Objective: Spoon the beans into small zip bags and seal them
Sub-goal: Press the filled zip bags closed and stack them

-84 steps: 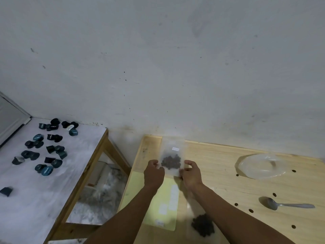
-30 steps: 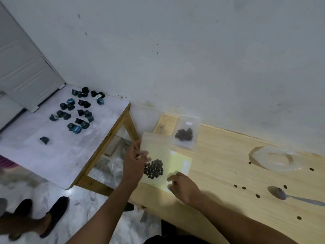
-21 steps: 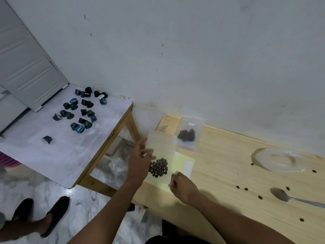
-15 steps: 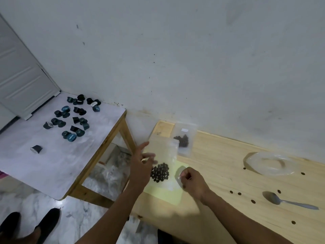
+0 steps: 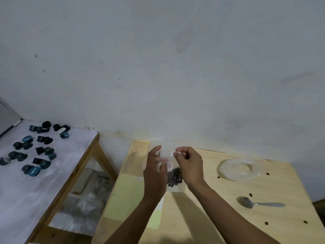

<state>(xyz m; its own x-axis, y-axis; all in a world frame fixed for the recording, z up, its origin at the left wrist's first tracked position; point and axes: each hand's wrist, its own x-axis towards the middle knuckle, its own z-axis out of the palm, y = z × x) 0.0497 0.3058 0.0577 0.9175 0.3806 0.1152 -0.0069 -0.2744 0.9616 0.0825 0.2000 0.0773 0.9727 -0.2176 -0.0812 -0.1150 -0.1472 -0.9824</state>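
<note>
A small clear zip bag (image 5: 173,186) with a clump of dark beans (image 5: 174,176) in its lower half hangs upright above the wooden table (image 5: 202,217), between my two hands. My right hand (image 5: 190,166) pinches the bag's top right corner with thumb and forefinger. On the bag's left side is my left hand (image 5: 154,171), blurred, its fingers at the upper edge and its forefinger pointing up. A metal spoon (image 5: 260,204) lies on the table to the right, bowl empty. The second filled bag is hidden behind my hands.
A clear shallow plate (image 5: 239,169) sits at the back right of the table, and a pale yellow sheet (image 5: 130,196) lies at the left. Small dark spots (image 5: 266,223) dot the wood. A white side table (image 5: 52,173) on the left carries several dark capsules (image 5: 35,152).
My right hand has risen from the table to pinch the bag's top. The bag has moved right, off the yellow sheet's edge, and is now held upright between both hands.
</note>
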